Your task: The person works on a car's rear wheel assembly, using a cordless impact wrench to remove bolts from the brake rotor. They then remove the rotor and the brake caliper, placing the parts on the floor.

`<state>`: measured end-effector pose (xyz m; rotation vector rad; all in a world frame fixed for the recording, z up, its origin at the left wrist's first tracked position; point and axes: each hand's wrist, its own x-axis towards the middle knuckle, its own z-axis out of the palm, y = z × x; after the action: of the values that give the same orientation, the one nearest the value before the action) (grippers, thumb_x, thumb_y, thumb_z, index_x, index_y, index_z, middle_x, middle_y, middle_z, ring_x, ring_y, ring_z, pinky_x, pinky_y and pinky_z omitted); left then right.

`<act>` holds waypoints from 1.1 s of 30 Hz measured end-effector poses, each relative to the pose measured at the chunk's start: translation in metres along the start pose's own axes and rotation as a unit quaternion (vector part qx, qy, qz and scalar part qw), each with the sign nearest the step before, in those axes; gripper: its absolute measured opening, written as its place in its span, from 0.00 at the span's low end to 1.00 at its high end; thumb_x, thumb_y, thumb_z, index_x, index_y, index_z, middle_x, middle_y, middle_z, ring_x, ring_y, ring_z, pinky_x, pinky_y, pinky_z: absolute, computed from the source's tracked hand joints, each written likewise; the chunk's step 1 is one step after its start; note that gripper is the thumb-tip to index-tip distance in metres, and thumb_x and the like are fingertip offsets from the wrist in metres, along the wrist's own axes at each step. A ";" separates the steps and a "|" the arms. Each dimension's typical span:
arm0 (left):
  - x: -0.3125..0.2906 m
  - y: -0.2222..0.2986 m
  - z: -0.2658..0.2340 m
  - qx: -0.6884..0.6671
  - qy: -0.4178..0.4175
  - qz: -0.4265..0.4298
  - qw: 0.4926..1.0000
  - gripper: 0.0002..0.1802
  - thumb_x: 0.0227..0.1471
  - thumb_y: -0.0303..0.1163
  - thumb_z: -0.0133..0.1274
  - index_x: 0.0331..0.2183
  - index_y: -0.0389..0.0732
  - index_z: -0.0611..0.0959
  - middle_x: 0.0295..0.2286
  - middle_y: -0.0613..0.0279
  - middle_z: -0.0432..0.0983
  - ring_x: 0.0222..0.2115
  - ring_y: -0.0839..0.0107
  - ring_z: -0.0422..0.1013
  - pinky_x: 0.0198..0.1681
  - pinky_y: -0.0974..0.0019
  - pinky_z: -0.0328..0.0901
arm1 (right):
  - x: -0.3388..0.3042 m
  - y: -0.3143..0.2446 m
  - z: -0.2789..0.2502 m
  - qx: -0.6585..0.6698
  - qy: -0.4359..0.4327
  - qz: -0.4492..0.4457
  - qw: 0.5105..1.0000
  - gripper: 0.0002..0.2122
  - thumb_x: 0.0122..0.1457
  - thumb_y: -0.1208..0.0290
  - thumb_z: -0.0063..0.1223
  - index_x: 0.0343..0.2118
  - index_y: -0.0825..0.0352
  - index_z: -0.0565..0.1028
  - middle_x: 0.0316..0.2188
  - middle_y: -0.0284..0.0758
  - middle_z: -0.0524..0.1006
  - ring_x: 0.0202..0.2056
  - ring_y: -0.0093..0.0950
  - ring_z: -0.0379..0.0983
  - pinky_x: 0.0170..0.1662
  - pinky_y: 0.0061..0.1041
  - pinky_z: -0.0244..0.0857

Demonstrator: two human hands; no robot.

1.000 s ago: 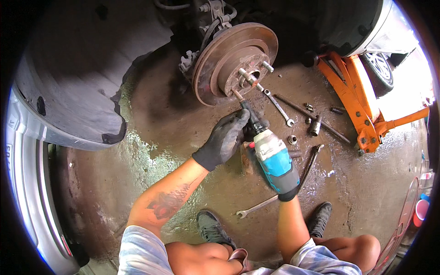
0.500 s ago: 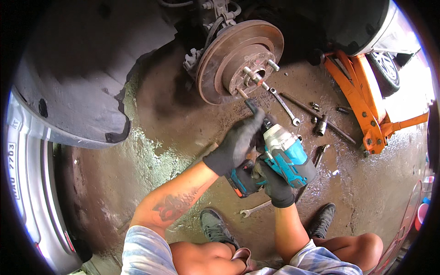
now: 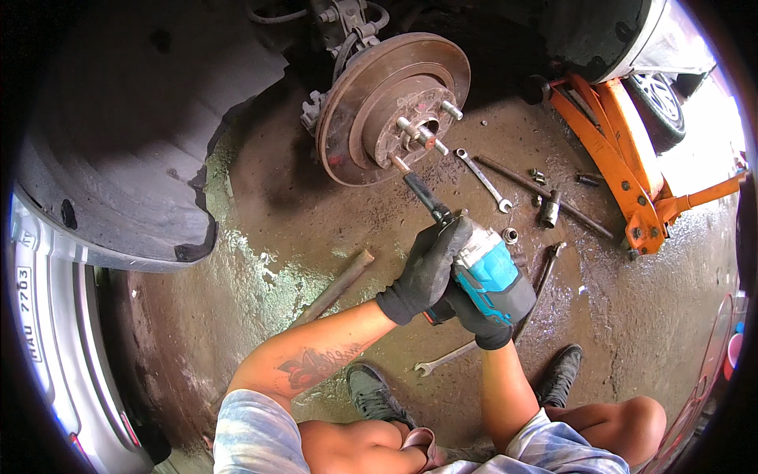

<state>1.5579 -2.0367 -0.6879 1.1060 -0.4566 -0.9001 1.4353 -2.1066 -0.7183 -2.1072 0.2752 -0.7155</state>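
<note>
Both my gloved hands are on a teal and black cordless impact wrench. My left hand wraps the side of its metal nose. Closed on the handle, my right hand is partly hidden under the tool body. A long dark socket sticks out from the nose toward the rusty brake disc. The socket's tip meets the lower wheel stud; I cannot tell how far it is over it. More studs stand out from the hub around its centre.
An orange floor jack stands right. On the wet floor lie a combination wrench, a long bar, loose sockets, another spanner and a wooden handle. A dark wheel-arch liner hangs left; a wheel lies beyond the jack.
My left hand has slid back from the socket to the tool's nose, so the socket shows more fully. The whole view has shifted slightly; the disc appears farther left.
</note>
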 end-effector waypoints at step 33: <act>0.017 -0.018 0.003 -0.041 0.003 0.022 0.999 0.23 0.62 0.44 0.38 0.41 0.33 0.75 0.37 0.51 0.78 0.38 0.61 0.76 0.47 0.58 0.69 | 0.033 0.010 -0.031 -0.219 -0.090 -0.158 0.959 0.23 0.50 0.72 0.55 0.53 0.56 0.71 0.53 0.39 0.71 0.53 0.42 0.68 0.56 0.40 0.63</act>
<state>1.5586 -2.0549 -0.7044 1.0199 -0.4333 -0.8703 1.4448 -2.1483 -0.6993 -2.6605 -0.0113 -0.6817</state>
